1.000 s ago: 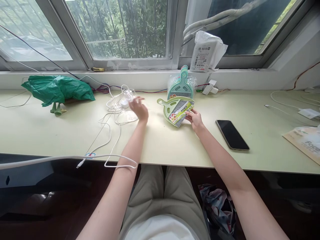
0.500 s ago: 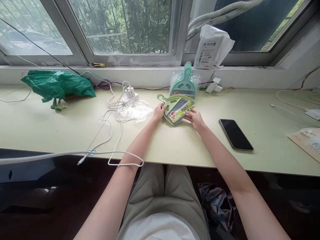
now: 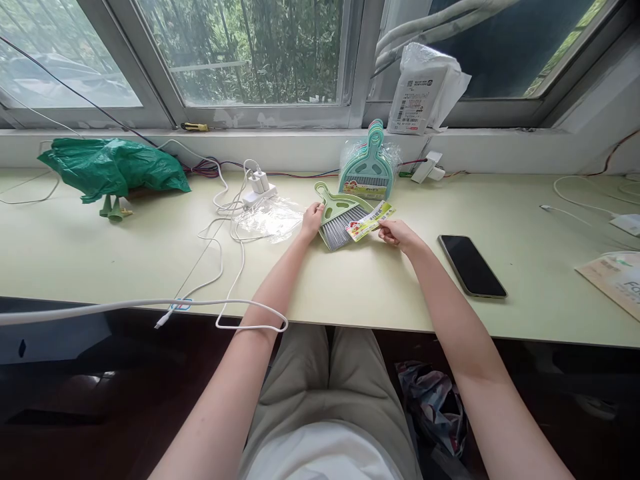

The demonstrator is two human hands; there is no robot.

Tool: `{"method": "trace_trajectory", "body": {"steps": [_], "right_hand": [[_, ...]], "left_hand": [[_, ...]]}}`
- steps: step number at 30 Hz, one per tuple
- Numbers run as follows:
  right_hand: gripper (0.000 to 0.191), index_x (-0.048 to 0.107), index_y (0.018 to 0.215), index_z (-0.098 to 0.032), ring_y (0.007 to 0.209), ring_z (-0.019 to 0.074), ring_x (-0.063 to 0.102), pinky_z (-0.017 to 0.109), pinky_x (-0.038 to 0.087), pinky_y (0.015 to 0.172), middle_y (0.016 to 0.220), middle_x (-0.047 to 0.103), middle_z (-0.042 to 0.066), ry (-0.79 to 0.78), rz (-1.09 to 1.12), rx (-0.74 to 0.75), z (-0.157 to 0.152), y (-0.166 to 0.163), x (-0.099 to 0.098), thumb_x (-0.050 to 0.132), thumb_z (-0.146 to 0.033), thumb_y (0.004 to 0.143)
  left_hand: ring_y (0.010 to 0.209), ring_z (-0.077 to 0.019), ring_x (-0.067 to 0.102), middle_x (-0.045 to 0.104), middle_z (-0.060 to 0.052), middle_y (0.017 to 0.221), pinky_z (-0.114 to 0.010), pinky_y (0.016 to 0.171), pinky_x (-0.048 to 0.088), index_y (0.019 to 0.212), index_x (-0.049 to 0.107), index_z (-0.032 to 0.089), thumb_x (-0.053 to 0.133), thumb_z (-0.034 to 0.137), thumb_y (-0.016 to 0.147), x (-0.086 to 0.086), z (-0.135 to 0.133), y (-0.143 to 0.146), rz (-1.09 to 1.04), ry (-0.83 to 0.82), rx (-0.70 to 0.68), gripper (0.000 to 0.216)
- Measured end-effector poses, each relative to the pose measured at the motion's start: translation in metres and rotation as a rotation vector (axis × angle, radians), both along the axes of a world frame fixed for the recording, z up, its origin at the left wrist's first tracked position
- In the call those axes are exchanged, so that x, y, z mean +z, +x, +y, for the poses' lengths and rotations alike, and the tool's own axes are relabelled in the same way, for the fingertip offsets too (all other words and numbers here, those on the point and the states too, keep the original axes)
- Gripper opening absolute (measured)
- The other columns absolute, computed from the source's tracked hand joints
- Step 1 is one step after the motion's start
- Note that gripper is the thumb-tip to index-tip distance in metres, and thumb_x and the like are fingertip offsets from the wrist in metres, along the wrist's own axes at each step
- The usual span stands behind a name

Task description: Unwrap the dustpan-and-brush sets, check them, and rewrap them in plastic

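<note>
now brush [image 3: 341,229] in dustpan [image 3: 334,206]

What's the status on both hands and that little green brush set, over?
Left hand grips mini brush-and-dustpan set. Right hand pinches its label card. Clear wrapper beside left hand; phone right.

The small dustpan [image 3: 340,203] was pale green, and the brush [image 3: 338,230] in it had grey bristles. The label card [image 3: 370,221] was yellow-green with red and white print. The stack of dustpans [image 3: 369,163] behind showed mint teal, wrapped in clear film. The surface [image 3: 400,287] was pale yellow-green. The plastic bag [image 3: 113,167] at the far left was deep green. The cables [image 3: 220,247] and the charger [image 3: 259,181] were white. The phone [image 3: 471,265] was black. The clear wrapper [image 3: 270,219] was colourless and glossy.
</note>
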State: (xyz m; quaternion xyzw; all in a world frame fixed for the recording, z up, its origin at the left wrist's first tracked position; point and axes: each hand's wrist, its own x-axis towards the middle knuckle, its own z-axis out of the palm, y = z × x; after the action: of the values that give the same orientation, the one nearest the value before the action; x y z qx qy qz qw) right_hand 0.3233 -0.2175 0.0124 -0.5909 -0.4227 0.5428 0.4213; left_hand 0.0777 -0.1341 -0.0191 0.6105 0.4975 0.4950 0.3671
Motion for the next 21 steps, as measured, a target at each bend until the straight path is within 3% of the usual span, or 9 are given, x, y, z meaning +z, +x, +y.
{"method": "trace_trajectory", "body": {"steps": [6,11,17,21], "right_hand": [[0.036,0.064,0.081,-0.013,0.029,0.0026,0.017,0.016,0.013,0.031,0.04,0.041,-0.008,0.15,0.232,-0.311,0.003,0.022,-0.002,0.037,-0.022,0.102],[0.046,0.061,0.08,-0.017,0.03,0.0036,0.018,0.016,0.015,0.031,0.043,0.037,-0.008,0.145,0.358,-0.521,0.007,0.036,-0.01,0.026,-0.028,0.106],[0.04,0.056,0.075,-0.018,0.033,0.0039,0.017,0.017,0.016,0.034,0.048,0.035,-0.008,0.076,0.329,-0.573,0.01,0.041,-0.01,0.03,-0.027,0.105],[0.032,0.06,0.078,-0.018,0.036,0.0057,0.019,0.021,0.018,0.039,0.049,0.038,-0.007,0.125,0.118,-0.504,0.009,0.031,-0.01,0.038,-0.027,0.099]], "left_hand": [[0.074,-0.0143,0.051,0.058,0.0,0.074,-0.025,0.07,0.036,0.072,0.057,0.017,0.051,0.025,0.095,-0.001,-0.001,-0.001,0.066,-0.002,-0.045,0.024],[0.074,-0.0148,0.051,0.058,0.0,0.072,-0.026,0.071,0.037,0.07,0.059,0.017,0.051,0.026,0.094,-0.002,-0.001,-0.002,0.106,-0.005,-0.076,0.027],[0.071,-0.0151,0.049,0.056,0.0,0.07,-0.027,0.069,0.035,0.067,0.057,0.017,0.051,0.027,0.094,-0.001,-0.002,-0.002,0.172,0.002,-0.082,0.029],[0.072,-0.0157,0.05,0.058,-0.001,0.071,-0.027,0.069,0.036,0.068,0.058,0.017,0.05,0.029,0.094,0.0,-0.004,0.0,0.225,0.012,-0.09,0.029]]}}
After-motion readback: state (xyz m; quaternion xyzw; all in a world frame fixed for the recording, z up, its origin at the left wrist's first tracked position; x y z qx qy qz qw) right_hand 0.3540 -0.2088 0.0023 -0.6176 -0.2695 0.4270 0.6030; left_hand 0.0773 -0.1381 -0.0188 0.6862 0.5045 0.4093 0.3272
